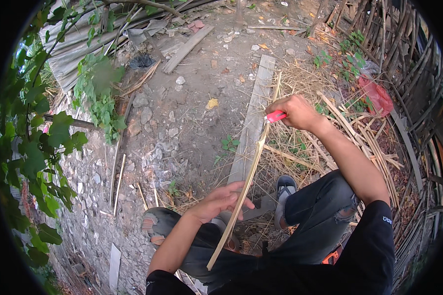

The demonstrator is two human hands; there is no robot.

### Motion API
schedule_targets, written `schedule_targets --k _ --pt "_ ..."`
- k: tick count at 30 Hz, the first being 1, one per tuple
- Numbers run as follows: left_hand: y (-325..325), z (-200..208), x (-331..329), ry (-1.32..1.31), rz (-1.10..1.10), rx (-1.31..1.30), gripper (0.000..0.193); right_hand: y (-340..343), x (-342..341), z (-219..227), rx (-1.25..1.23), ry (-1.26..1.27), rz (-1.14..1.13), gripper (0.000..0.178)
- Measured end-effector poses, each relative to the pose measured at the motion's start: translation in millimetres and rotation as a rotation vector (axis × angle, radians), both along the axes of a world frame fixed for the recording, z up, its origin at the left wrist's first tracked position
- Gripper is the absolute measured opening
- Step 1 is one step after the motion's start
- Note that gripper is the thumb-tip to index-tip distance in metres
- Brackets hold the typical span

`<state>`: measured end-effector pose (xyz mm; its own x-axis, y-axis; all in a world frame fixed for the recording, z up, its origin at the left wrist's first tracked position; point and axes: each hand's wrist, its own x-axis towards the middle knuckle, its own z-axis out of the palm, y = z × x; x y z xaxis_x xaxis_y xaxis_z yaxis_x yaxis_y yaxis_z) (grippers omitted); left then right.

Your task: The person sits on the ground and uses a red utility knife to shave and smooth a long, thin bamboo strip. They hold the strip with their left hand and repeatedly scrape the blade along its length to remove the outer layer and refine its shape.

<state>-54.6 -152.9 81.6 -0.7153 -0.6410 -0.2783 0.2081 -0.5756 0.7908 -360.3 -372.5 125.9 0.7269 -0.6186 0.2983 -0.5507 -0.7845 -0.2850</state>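
Note:
A long, thin strip of split bamboo slants from above my lap up to my right hand. That hand is closed around a red tool that looks like a utility knife; its pale metal end rests against the strip. Curled fingers hide most of the tool. My left hand lies behind the lower half of the strip, fingers stretched and apart. Whether those fingers touch the strip, I cannot tell. Past my right fist, the far end of the strip shows above the straw.
A long grey board lies on the dirt ahead. Straw-like shavings and split bamboo pieces are heaped at right, near a red plastic bag. A stick fence stands far right; leafy vines hang at left.

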Motion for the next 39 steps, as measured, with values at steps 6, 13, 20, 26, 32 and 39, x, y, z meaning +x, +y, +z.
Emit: schedule_targets --k 6,13,20,26,32,39 --pt "-1.6 -5.6 -27.0 -0.058 0.262 -0.036 0.063 30.4 36.0 -2.6 -0.011 0.005 0.223 0.040" --pt "-9.0 -4.7 -20.4 -0.167 0.532 -0.134 0.056 60.8 70.3 14.8 -0.071 -0.297 0.073 0.041" --pt "-14.8 4.9 -6.4 -0.184 0.711 -0.149 0.051 93.0 82.6 33.3 0.335 -0.048 -0.078 0.025" --pt "-14.8 5.1 -0.9 -0.042 0.655 -0.285 0.065 125.7 100.8 17.9 0.554 0.059 0.035 0.023" --pt "-13.6 9.9 -10.1 -0.205 0.681 -0.332 0.072 127.0 105.5 5.9 0.496 0.032 0.000 0.019" --pt "-13.1 5.3 -16.0 -0.339 0.724 -0.373 0.062 126.4 107.6 6.4 0.566 0.107 -0.016 0.023"
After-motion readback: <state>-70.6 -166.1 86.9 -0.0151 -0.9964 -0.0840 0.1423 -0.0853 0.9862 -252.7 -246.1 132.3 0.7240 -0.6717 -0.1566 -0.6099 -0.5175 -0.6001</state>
